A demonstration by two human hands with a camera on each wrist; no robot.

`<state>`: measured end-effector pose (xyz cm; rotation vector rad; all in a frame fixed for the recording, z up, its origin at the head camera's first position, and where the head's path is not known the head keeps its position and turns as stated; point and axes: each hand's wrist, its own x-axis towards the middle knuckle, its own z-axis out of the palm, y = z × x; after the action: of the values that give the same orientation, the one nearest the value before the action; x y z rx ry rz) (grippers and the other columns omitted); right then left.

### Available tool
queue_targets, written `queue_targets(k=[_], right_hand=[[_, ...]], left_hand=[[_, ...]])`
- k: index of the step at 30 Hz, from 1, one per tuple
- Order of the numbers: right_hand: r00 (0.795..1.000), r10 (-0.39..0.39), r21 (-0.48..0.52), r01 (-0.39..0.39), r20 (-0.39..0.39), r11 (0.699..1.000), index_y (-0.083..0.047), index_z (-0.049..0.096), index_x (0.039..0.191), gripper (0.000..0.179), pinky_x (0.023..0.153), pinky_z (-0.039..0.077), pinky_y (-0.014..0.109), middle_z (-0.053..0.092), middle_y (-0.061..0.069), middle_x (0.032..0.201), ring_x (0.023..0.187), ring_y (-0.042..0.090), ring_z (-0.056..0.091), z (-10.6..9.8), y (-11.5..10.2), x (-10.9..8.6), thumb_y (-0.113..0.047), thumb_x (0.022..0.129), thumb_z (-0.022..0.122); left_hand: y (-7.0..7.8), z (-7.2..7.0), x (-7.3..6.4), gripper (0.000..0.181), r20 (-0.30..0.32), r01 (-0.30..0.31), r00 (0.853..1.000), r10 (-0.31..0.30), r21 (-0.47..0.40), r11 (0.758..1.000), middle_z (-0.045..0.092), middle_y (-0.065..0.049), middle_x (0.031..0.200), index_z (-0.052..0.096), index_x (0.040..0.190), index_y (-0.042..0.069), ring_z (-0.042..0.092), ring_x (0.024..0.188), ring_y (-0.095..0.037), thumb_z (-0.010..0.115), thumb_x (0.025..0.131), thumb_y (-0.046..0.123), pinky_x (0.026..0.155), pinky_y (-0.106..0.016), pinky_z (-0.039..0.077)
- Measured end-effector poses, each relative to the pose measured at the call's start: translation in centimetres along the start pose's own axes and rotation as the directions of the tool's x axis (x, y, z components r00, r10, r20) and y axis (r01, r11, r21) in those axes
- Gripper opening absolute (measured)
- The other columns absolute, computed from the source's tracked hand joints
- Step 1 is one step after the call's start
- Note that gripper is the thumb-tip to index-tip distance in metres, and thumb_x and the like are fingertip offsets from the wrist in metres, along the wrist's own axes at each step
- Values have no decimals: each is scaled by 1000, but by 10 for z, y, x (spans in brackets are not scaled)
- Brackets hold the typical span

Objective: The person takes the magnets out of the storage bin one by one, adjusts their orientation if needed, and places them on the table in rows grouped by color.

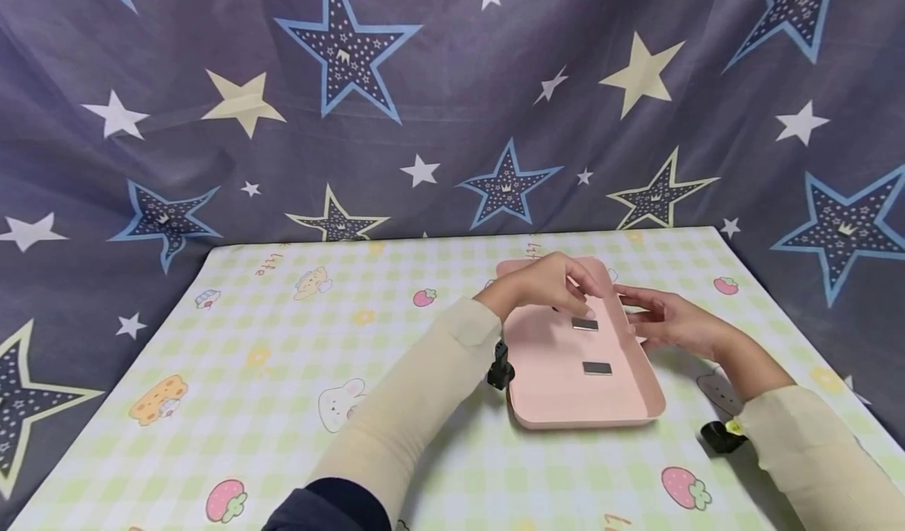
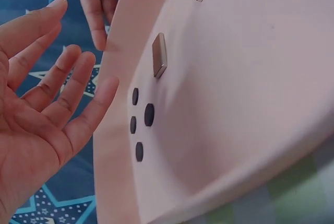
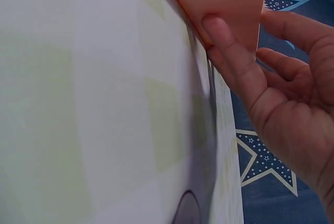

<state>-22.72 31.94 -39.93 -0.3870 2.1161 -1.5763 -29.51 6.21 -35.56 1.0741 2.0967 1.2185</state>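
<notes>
A person's two bare hands work at a shallow, pink, round-cornered tray [image 1: 551, 397] with smooth raised walls, right of centre on a table [image 1: 276, 452] covered in green-and-white gingham printed with strawberries. The left hand [image 1: 547, 281] arches over the far part of the tray; its grip is spread, the fingers loosely apart and nothing visible between them. The right hand [image 1: 675, 323] touches the outside of the tray's right wall, its grip spread too. Inside lie two flat, shiny, silvery rectangular blocks [image 1: 597, 368], one nearer than the other. Four small, matte black discs [image 2: 149, 115] cluster toward the far wall, left of the blocks. Cream sleeves cover both forearms. Behind hangs a dark, rippled fabric curtain [image 1: 431, 75] patterned with stars.
</notes>
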Motion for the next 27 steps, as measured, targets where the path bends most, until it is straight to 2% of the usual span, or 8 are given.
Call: queue_targets(k=[2,10,15,19,23,27], right_hand=[[1000,-6,3,6,2,1000,0,15,155,75,84,56,43,23,31,153,123,16,54,0,0,1,-4,95,60],[1000,-20,30,20,0,999,0,13,155,76,85,55,43,22,33,152,118,12,56,-1,4,2,-3,95,60],[1000,-26,44,27,-4,999,1,12,154,76,85,55,43,22,33,152,116,9,57,-1,5,1,-2,95,60],[1000,-18,39,18,-10,999,1,13,154,77,85,55,43,19,31,154,116,8,57,0,4,0,-3,95,61],[1000,-9,29,9,-21,1000,0,14,155,76,84,56,43,17,29,156,119,14,56,0,3,0,-3,95,61],[1000,-9,21,10,-30,1000,0,15,155,77,84,56,44,16,28,156,125,23,53,1,3,0,-4,94,62]], left_hand=[[-3,1,3,32,-8,-2,1000,2,-12,1000,68,-18,112,71,109,-5,67,101,-24,79,78,2,73,-22,55],[-15,7,12,28,-39,-11,999,12,13,1000,71,-10,106,73,104,-4,67,100,-26,80,76,0,77,-19,53],[-23,13,17,30,-27,49,998,-49,0,999,71,-12,109,73,106,-3,69,89,-15,79,76,-4,70,-21,55],[-30,19,20,30,-31,102,994,-102,-19,995,72,-14,105,73,106,-4,69,81,-10,75,77,-8,65,-22,54],[-32,26,21,30,-43,106,994,-105,38,994,74,-11,96,74,103,-3,69,81,-8,76,74,-11,69,-18,54],[-32,32,23,30,-41,79,997,-73,169,983,75,-7,91,76,98,-1,66,80,-8,81,70,-9,70,-13,51]])
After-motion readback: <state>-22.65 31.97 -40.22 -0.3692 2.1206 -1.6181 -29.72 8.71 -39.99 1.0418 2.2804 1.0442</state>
